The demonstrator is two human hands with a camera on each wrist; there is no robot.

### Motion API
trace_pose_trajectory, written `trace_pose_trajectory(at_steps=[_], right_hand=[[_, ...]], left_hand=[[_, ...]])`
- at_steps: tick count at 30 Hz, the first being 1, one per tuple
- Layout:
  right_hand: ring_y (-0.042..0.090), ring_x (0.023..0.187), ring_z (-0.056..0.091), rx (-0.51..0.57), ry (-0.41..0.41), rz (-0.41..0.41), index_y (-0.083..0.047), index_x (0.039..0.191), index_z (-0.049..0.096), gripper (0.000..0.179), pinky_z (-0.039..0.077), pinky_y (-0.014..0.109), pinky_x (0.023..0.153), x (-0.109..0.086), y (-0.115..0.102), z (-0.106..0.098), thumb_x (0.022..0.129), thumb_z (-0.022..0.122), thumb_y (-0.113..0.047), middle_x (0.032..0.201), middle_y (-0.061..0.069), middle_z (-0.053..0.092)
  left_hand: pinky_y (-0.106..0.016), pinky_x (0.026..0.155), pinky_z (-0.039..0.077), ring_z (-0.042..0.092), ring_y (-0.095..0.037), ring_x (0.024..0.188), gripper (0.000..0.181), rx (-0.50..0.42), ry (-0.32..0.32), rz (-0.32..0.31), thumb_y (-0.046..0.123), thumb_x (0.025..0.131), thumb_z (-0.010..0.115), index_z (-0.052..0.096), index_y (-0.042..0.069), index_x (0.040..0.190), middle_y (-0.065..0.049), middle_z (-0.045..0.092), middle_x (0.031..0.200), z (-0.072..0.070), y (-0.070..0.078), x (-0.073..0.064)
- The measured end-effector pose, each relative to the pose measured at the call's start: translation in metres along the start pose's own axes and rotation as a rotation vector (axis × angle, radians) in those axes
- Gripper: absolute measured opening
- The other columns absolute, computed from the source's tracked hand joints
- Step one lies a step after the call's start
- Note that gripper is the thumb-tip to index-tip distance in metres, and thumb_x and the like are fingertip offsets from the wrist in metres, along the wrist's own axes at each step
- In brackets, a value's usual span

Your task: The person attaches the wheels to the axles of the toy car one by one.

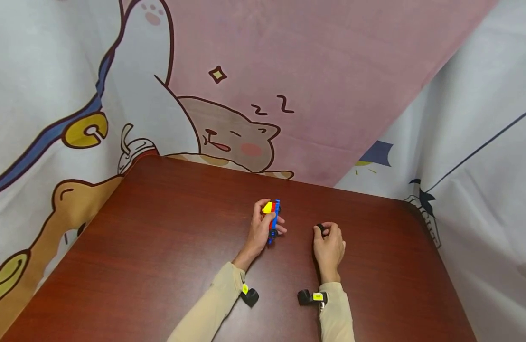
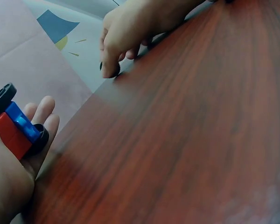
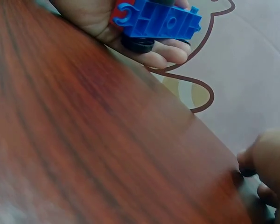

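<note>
My left hand grips a toy train car above the table, thumb on its near side and fingers behind. The car has a blue base, red and yellow blocks on top, and black wheels. In the right wrist view its underside faces the camera, with a hook at one end. To the right, my right hand pinches a small black wheel between thumb and fingers, close over the table. That wheel is mostly covered by the fingertips.
Both hands are over a dark red-brown wooden table. A cartoon-printed curtain hangs along the table's back edge and both sides. Black wrist cameras are strapped over the beige sleeves.
</note>
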State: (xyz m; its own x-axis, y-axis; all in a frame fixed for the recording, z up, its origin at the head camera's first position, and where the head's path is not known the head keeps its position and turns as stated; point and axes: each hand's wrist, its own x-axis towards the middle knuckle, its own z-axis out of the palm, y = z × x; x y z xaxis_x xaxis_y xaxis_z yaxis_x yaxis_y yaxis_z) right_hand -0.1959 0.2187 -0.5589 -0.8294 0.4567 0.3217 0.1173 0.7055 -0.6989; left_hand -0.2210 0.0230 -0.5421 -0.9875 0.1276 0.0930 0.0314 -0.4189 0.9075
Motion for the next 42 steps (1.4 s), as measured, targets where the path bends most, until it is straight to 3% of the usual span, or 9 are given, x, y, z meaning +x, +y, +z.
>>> trace_pose_trajectory(at_steps=[6, 11, 14, 17, 22, 27, 33, 37, 42], right_hand=[[0.011, 0.065, 0.053, 0.168, -0.064, -0.046, -0.011, 0.099, 0.064, 0.024, 0.039, 0.025, 0.061, -0.008, -0.010, 0.002, 0.091, 0.073, -0.031, 0.077, 0.002, 0.064], [0.002, 0.065, 0.050, 0.540, -0.044, -0.070, 0.002, 0.102, 0.060, 0.025, 0.039, 0.015, 0.057, -0.027, -0.033, 0.013, 0.093, 0.071, -0.018, 0.079, -0.002, 0.059], [0.001, 0.072, 0.052, 0.836, 0.027, -0.017, 0.010, 0.104, 0.054, 0.024, 0.041, 0.013, 0.061, -0.038, -0.051, 0.022, 0.096, 0.066, -0.009, 0.085, -0.005, 0.056], [0.003, 0.077, 0.055, 0.977, 0.016, 0.003, 0.011, 0.105, 0.051, 0.019, 0.045, 0.014, 0.066, -0.049, -0.067, 0.028, 0.098, 0.060, -0.005, 0.088, -0.007, 0.056], [0.007, 0.074, 0.055, 0.997, -0.132, 0.010, 0.010, 0.108, 0.049, 0.016, 0.049, 0.017, 0.063, -0.061, -0.080, 0.034, 0.101, 0.054, -0.005, 0.087, -0.006, 0.054], [0.006, 0.085, 0.055, 0.921, -0.144, 0.038, 0.009, 0.118, 0.046, 0.027, 0.047, 0.015, 0.072, -0.062, -0.083, 0.033, 0.101, 0.055, -0.010, 0.101, 0.003, 0.056], [0.001, 0.115, 0.053, 0.824, -0.279, 0.024, 0.004, 0.144, 0.039, 0.042, 0.042, 0.011, 0.097, -0.060, -0.078, 0.031, 0.105, 0.045, -0.008, 0.140, 0.021, 0.051], [-0.001, 0.109, 0.054, 0.789, -0.316, 0.017, 0.004, 0.144, 0.041, 0.041, 0.043, 0.012, 0.094, -0.060, -0.077, 0.031, 0.105, 0.043, -0.008, 0.137, 0.024, 0.053], [0.001, 0.111, 0.054, 0.848, -0.275, 0.019, 0.003, 0.141, 0.045, 0.038, 0.042, 0.015, 0.095, -0.061, -0.076, 0.032, 0.106, 0.043, -0.011, 0.134, 0.022, 0.055]], left_hand=[[-0.038, 0.066, 0.061, 0.063, -0.056, 0.068, 0.043, 0.112, -0.050, -0.001, 0.004, 0.102, 0.041, 0.038, 0.004, 0.145, -0.046, 0.056, 0.096, 0.005, 0.023, -0.013], [-0.027, 0.055, 0.056, 0.058, -0.021, 0.055, 0.040, 0.196, -0.082, 0.018, 0.005, 0.101, 0.046, 0.042, 0.001, 0.141, -0.046, 0.055, 0.090, 0.007, 0.028, -0.016], [-0.025, 0.056, 0.054, 0.058, -0.025, 0.061, 0.040, 0.236, -0.112, -0.005, 0.010, 0.103, 0.050, 0.042, 0.004, 0.142, -0.046, 0.056, 0.094, 0.003, 0.019, -0.013], [-0.025, 0.058, 0.053, 0.060, -0.036, 0.070, 0.040, 0.309, -0.135, 0.008, 0.015, 0.104, 0.051, 0.044, 0.007, 0.142, -0.040, 0.058, 0.103, -0.002, 0.009, -0.011], [-0.027, 0.072, 0.051, 0.061, -0.032, 0.092, 0.035, 0.462, -0.126, 0.090, 0.021, 0.104, 0.051, 0.051, 0.016, 0.139, -0.017, 0.061, 0.121, -0.007, 0.005, -0.014], [-0.026, 0.083, 0.048, 0.058, -0.016, 0.097, 0.031, 0.521, -0.097, 0.114, 0.027, 0.102, 0.055, 0.055, 0.023, 0.133, -0.008, 0.064, 0.117, -0.007, 0.006, -0.016], [-0.026, 0.087, 0.048, 0.059, -0.015, 0.099, 0.025, 0.567, -0.094, 0.159, 0.028, 0.103, 0.055, 0.057, 0.020, 0.127, -0.006, 0.066, 0.114, -0.006, 0.006, -0.016], [-0.023, 0.086, 0.047, 0.058, -0.014, 0.098, 0.023, 0.536, -0.105, 0.178, 0.022, 0.103, 0.055, 0.057, 0.017, 0.125, -0.008, 0.065, 0.115, -0.006, 0.005, -0.016], [-0.021, 0.069, 0.050, 0.058, -0.016, 0.082, 0.026, 0.457, -0.152, 0.147, 0.017, 0.104, 0.053, 0.054, 0.010, 0.128, -0.017, 0.062, 0.109, -0.006, 0.002, -0.015]])
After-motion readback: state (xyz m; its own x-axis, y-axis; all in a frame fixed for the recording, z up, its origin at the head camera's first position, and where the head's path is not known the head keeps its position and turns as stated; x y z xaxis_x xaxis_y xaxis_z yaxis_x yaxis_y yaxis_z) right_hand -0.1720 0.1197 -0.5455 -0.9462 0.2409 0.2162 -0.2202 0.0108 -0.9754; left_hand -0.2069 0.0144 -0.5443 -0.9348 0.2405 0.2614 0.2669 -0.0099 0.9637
